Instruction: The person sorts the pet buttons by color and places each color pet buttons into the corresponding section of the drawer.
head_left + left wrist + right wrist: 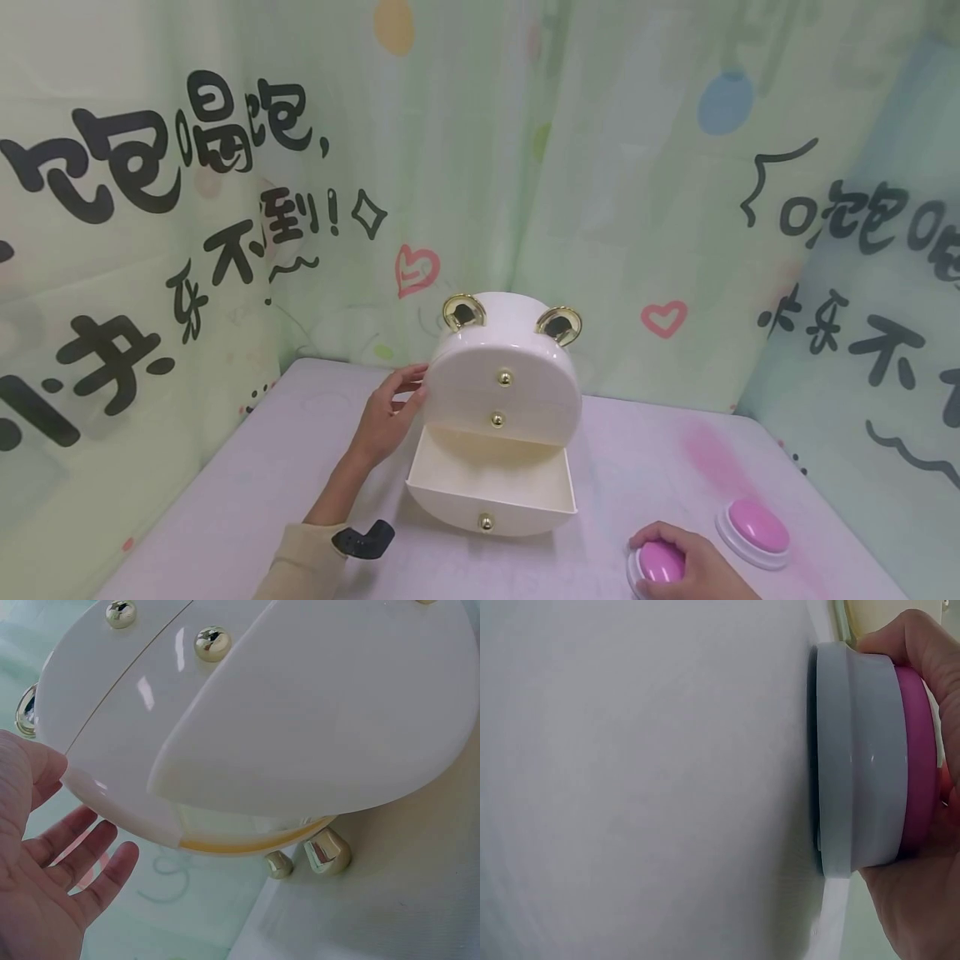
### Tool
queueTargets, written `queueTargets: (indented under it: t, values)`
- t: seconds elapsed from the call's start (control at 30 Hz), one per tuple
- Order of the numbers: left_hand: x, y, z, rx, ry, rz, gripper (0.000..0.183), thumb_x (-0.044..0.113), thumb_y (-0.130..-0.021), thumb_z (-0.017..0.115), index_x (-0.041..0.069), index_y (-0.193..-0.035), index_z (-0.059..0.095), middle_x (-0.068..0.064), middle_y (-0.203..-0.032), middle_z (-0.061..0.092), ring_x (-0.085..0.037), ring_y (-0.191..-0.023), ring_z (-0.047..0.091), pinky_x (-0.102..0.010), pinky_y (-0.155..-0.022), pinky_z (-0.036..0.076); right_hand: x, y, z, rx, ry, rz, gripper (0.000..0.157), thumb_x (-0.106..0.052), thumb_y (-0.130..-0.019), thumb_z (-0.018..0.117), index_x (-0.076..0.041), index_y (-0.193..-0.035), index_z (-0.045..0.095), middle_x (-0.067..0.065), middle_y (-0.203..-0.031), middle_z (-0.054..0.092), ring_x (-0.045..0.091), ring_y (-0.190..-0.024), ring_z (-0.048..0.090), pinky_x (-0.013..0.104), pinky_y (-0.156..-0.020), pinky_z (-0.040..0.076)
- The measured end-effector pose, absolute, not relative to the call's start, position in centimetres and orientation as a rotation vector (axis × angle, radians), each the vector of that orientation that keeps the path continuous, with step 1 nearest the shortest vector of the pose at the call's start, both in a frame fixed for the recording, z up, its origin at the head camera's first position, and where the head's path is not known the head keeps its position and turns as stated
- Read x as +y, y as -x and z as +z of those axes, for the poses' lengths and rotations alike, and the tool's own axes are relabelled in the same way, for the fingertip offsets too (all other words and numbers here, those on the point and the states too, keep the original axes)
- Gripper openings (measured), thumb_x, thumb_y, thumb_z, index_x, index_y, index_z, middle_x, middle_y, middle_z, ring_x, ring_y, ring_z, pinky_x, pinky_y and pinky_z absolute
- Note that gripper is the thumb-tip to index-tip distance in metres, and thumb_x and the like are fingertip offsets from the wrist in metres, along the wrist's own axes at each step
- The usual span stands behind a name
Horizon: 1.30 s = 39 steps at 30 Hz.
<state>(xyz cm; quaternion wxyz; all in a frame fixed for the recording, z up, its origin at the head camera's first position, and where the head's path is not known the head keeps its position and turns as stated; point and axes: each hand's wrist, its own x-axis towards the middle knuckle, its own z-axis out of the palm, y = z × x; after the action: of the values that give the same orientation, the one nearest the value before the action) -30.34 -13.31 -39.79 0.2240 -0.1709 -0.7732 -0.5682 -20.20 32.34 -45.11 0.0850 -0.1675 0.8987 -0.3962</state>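
A white storage box with a rounded top (457, 383) stands on the table, gold-rimmed ears on top and gold knobs down its front. Its bottom drawer (491, 496) is pulled out and shows a bare cream inside. My left hand (386, 417) is at the box's left side, thumb tip at the front edge and the other fingers loosely spread behind it. At the front right, my right hand (697, 562) grips a round push button (662, 561) with a pink dome and white base. In the right wrist view, finger and thumb span the base of this button (874, 761).
A second pink push button (759, 525) sits to the right of the gripped one. Pink smudges mark the table (615, 467) behind it. Printed curtains (637, 208) hang around the back and sides. Gold feet (328, 851) show under the box.
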Motion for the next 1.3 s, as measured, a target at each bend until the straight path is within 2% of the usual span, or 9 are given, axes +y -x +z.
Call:
queueTargets:
  t: [0.13, 0.33, 0.53, 0.7, 1.03, 1.3]
  values:
    - [-13.4, 30.3, -39.8, -2.138, 0.467, -1.574, 0.037, 0.014, -0.102, 0.061, 0.008, -0.138, 0.060, -0.014, -0.133, 0.066, -0.031, -0.120, 0.063, -0.038, -0.087, 0.053, 32.2, 20.3, -45.1, 2.688, 0.431, -1.188, 0.045, -0.026, -0.079, 0.087, -0.015, -0.117, 0.065, 0.008, -0.113, 0.066, 0.010, -0.089, 0.061, 0.025, -0.071, 0.054]
    - [-13.4, 30.3, -39.8, -2.128, 0.479, -1.567, 0.037, 0.014, -0.102, 0.061, 0.008, -0.138, 0.060, -0.015, -0.132, 0.066, -0.032, -0.119, 0.063, -0.036, -0.086, 0.054, 32.1, 20.5, -44.9, 2.890, 0.550, -1.160, 0.040, -0.024, -0.079, 0.088, -0.019, -0.113, 0.068, -0.001, -0.106, 0.069, 0.003, -0.088, 0.058, 0.021, -0.075, 0.050]
    - [-13.5, 30.4, -39.8, -2.118, 0.481, -1.574, 0.037, 0.013, -0.102, 0.061, 0.008, -0.138, 0.061, -0.014, -0.132, 0.066, -0.031, -0.119, 0.064, -0.035, -0.085, 0.054, 31.6, 21.1, -43.7, 2.924, 0.539, -1.216, 0.039, -0.022, -0.080, 0.087, -0.016, -0.115, 0.069, -0.003, -0.111, 0.070, 0.000, -0.092, 0.057, 0.021, -0.076, 0.051]
    - [-13.5, 30.4, -39.7, -2.114, 0.488, -1.558, 0.036, 0.012, -0.102, 0.061, 0.007, -0.138, 0.061, -0.015, -0.131, 0.066, -0.032, -0.118, 0.064, -0.035, -0.084, 0.054, 31.0, 21.7, -42.6, 2.899, 0.586, -1.406, 0.038, -0.012, -0.080, 0.087, -0.009, -0.114, 0.070, 0.002, -0.113, 0.072, 0.001, -0.097, 0.059, 0.024, -0.075, 0.055]
    - [-13.4, 30.2, -39.6, -2.116, 0.477, -1.561, 0.036, 0.012, -0.102, 0.061, 0.008, -0.137, 0.061, -0.015, -0.132, 0.066, -0.032, -0.118, 0.064, -0.035, -0.084, 0.054, 29.8, 22.5, -40.3, 2.906, 0.659, -1.533, 0.041, -0.007, -0.082, 0.085, -0.009, -0.119, 0.069, -0.010, -0.115, 0.070, 0.004, -0.094, 0.061, 0.026, -0.072, 0.056]
    - [-13.3, 30.3, -39.8, -2.120, 0.481, -1.570, 0.037, 0.013, -0.102, 0.061, 0.008, -0.138, 0.061, -0.015, -0.133, 0.066, -0.032, -0.118, 0.064, -0.034, -0.085, 0.054, 28.4, 23.1, -38.8, 2.892, 0.843, -1.590, 0.041, -0.001, -0.080, 0.084, -0.006, -0.118, 0.070, -0.009, -0.114, 0.071, 0.003, -0.095, 0.062, 0.024, -0.072, 0.055]
